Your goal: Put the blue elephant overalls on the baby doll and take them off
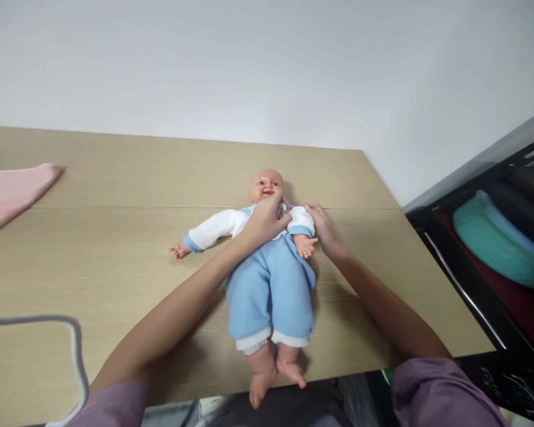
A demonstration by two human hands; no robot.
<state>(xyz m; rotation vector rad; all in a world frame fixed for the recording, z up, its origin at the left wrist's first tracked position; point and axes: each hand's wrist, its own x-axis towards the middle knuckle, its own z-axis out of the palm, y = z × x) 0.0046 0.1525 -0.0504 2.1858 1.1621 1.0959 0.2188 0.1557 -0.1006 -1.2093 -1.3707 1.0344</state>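
Note:
A baby doll lies on its back on the wooden table, head away from me, dressed in a blue romper with white sleeves. My left hand rests on the doll's upper chest just under its chin, fingers curled and pinching the clothing at the neck. My right hand is at the doll's shoulder on the right side, fingers closed against the white sleeve. The doll's bare feet hang over the table's near edge.
A folded pink cloth lies at the table's far left. A grey cable loops at the near left. To the right stands a dark shelf holding a teal cushion. A white wall is behind the table.

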